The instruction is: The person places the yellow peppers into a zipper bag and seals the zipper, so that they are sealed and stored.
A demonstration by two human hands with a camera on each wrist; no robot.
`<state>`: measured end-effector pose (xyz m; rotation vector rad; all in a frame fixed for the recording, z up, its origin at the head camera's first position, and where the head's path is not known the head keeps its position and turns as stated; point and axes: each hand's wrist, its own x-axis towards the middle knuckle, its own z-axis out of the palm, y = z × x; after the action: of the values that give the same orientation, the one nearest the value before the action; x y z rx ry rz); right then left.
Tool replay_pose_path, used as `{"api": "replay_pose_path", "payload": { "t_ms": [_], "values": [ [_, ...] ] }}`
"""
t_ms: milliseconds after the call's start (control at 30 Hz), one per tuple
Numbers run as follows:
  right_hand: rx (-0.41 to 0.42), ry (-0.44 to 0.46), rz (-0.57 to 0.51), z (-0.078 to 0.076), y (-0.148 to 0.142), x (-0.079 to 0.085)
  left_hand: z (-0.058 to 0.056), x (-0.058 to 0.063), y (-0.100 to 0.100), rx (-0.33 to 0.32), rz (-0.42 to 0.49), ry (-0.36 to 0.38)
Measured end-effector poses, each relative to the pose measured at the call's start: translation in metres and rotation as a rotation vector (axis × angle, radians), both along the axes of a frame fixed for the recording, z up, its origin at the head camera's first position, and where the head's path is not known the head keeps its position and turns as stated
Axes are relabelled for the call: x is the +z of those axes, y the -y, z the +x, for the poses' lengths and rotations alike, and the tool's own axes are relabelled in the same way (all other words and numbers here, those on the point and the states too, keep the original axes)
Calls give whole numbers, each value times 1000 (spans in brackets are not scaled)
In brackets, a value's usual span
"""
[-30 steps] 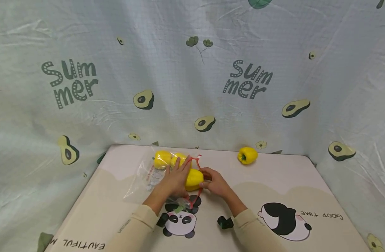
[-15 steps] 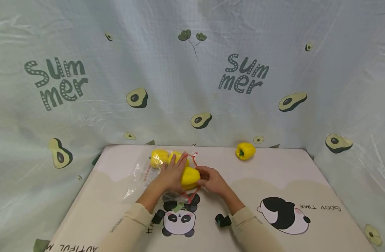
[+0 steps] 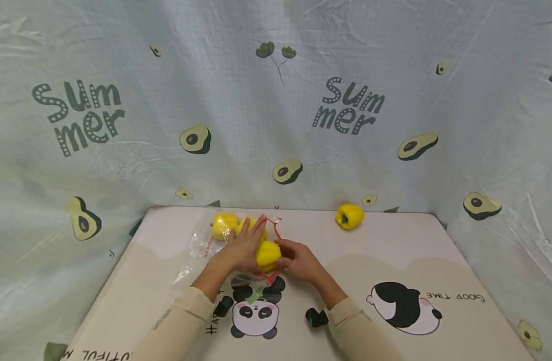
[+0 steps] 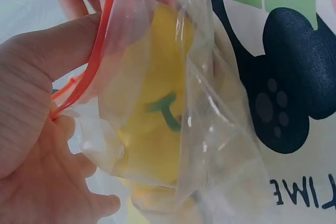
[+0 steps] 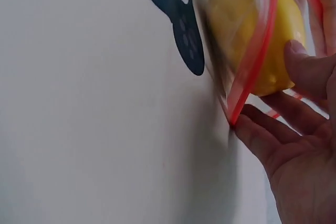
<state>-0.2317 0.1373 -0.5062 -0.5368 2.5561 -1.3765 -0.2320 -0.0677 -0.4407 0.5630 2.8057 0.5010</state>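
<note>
The left hand (image 3: pixel 241 251), fingers spread, touched a clear, red-rimmed plastic bag (image 4: pixel 215 135) while the half-curled right hand (image 3: pixel 300 259) gripped a blocky yellow pepper (image 5: pixel 285 30) partly inside the bag's mouth (image 5: pixel 257 51), which seemed best held wide.

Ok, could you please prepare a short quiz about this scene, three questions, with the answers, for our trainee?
1. True or false: in the head view, the lone yellow pepper lies to the left of the clear bag.
2. Which colour is the strip along the bag's mouth?
a) blue
b) red
c) green
3. In the head view, which hand has its fingers spread?

Key:
1. False; it lies to the right of the bag.
2. b
3. The left hand; the right hand holds the pepper at the bag's mouth.
</note>
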Motion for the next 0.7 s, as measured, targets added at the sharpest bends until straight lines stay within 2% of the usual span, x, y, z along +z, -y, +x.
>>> {"api": "replay_pose_path", "payload": {
  "t_ms": [100,333,600,700],
  "values": [
    [-19,26,-5,0,2,0,-1,0,0,-4,7,9],
    [-9,12,62,-2,6,4,-4,8,-1,5,13,17],
    [50,-4,-33,0,7,1,-6,9,-2,7,27,40],
    [71,-4,-23,-1,11,-1,-7,8,-2,10,23,43]
  ]
}}
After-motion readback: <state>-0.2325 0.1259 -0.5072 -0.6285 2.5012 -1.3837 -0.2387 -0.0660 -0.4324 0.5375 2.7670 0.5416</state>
